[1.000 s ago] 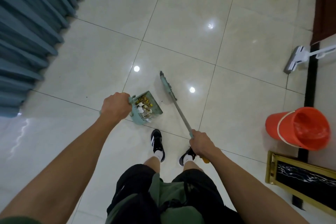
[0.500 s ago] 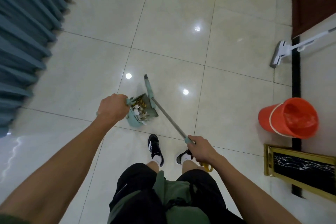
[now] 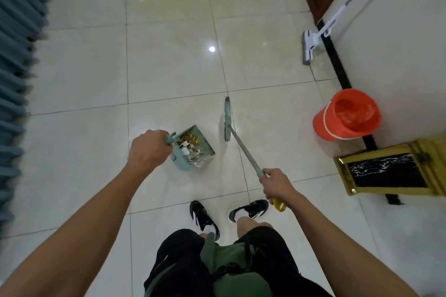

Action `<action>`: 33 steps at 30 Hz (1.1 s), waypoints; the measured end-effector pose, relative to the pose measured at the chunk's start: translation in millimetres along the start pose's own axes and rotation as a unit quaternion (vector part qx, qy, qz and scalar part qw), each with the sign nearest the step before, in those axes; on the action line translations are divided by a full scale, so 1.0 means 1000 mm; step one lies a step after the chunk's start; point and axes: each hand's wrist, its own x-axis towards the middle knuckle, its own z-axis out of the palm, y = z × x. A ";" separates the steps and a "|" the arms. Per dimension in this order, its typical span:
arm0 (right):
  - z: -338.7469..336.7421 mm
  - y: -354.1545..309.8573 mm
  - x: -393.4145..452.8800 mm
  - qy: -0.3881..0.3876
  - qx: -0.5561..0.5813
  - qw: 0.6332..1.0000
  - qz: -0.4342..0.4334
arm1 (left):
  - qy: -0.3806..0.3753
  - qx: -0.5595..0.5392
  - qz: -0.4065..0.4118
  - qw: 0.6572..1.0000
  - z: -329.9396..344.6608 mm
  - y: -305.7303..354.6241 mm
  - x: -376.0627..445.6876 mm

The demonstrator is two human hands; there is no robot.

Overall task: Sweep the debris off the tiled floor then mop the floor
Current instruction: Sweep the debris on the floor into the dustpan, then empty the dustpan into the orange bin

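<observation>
My left hand (image 3: 147, 149) grips the handle of a teal dustpan (image 3: 193, 149), held just above the tiled floor (image 3: 169, 67). Yellow and white debris (image 3: 189, 143) fills the pan. My right hand (image 3: 276, 184) grips the grey handle of a broom (image 3: 243, 149) near its yellow end cap. The teal broom head (image 3: 227, 119) sits to the right of the dustpan, apart from it. A white flat mop (image 3: 311, 43) leans against the wall at the upper right.
An orange bucket (image 3: 347, 116) lined with a bag stands by the right wall. A gold-framed black panel (image 3: 386, 171) lies below it. Teal curtains (image 3: 17, 67) run along the left edge. My feet in black shoes (image 3: 229, 214) stand below the dustpan.
The view has turned right, toward the bucket and mop. The broom head has moved away from the dustpan to its right. Both hands keep their grips.
</observation>
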 end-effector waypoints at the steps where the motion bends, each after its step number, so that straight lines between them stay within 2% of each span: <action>1: -0.011 0.007 0.001 0.006 0.028 0.999 0.014 | 0.004 0.003 0.010 1.000 -0.004 0.013 0.004; 11: -0.126 0.062 -0.006 0.098 0.208 0.972 0.046 | 0.048 0.025 0.134 0.990 -0.058 0.177 0.037; 20: -0.218 0.094 -0.008 0.186 0.288 0.939 0.027 | 0.103 0.045 0.252 0.961 -0.111 0.310 0.053; 29: -0.273 0.127 -0.025 0.261 0.295 0.918 0.039 | 0.172 0.028 0.318 0.932 -0.148 0.394 0.076; 33: -0.278 0.133 -0.027 0.293 0.274 0.914 0.055 | 0.175 0.021 0.359 0.917 -0.161 0.428 0.103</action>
